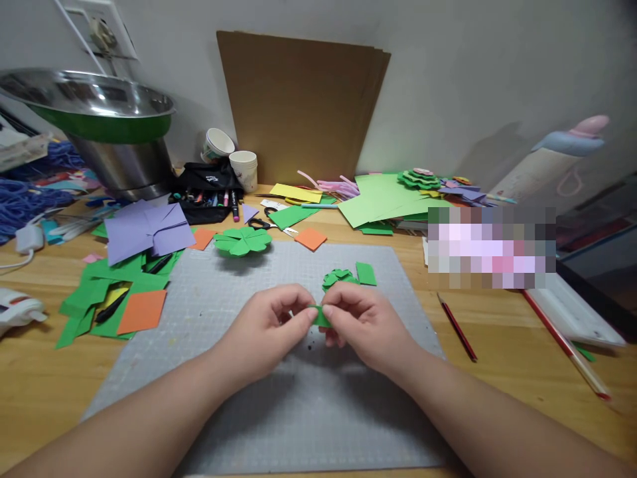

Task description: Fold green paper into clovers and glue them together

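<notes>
Left hand (271, 325) and right hand (372, 322) pinch a green slip (321, 318).
Each is curled nearly closed, gripping one end of the slip over the grey mat (308, 425); just beyond the right hand sits a green rosette (339, 276).

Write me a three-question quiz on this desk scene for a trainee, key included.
1. True or false: the left hand and right hand both pinch the small green paper piece.
2. Which lies on the wooden table just right of the grey mat? a) scissors b) pencil c) paper cup
3. What colour is the flower-shaped paper near the mat's far edge?

Key: 1 true; 2 b; 3 green.
</notes>
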### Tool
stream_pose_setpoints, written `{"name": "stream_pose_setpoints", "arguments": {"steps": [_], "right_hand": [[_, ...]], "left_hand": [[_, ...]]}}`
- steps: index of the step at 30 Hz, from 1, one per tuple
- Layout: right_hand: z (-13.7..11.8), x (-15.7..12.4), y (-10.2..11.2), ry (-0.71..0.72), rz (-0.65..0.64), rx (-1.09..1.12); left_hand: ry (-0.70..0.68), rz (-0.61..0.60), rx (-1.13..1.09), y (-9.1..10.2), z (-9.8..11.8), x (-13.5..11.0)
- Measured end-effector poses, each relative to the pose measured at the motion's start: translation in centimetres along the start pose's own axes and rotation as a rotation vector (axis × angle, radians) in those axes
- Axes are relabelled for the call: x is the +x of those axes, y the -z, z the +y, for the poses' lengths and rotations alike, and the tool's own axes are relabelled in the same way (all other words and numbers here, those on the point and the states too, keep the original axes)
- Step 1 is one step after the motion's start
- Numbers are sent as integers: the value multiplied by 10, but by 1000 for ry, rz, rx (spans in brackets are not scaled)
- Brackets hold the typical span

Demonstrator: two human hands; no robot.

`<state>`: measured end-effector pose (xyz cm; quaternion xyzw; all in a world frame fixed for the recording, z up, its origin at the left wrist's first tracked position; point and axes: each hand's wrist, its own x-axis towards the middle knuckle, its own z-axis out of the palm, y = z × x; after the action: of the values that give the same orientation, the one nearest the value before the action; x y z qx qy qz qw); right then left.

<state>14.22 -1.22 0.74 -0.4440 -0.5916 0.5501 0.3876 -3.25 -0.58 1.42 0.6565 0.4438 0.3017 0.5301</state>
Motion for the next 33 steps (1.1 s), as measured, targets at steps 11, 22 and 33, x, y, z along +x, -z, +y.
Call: {"name": "stream_pose_setpoints", "arguments": {"steps": [11,22,33], "right_hand": [[1,1,7,-25,130,-35],[4,-1,-7,-89,-97,235],[11,2,-8,-163,-159,301]], "left_hand": [[-21,198,-27,6,5,-2],[25,178,-255,-3,-1,3],[-6,119,-209,-13,-6,-1]]}}
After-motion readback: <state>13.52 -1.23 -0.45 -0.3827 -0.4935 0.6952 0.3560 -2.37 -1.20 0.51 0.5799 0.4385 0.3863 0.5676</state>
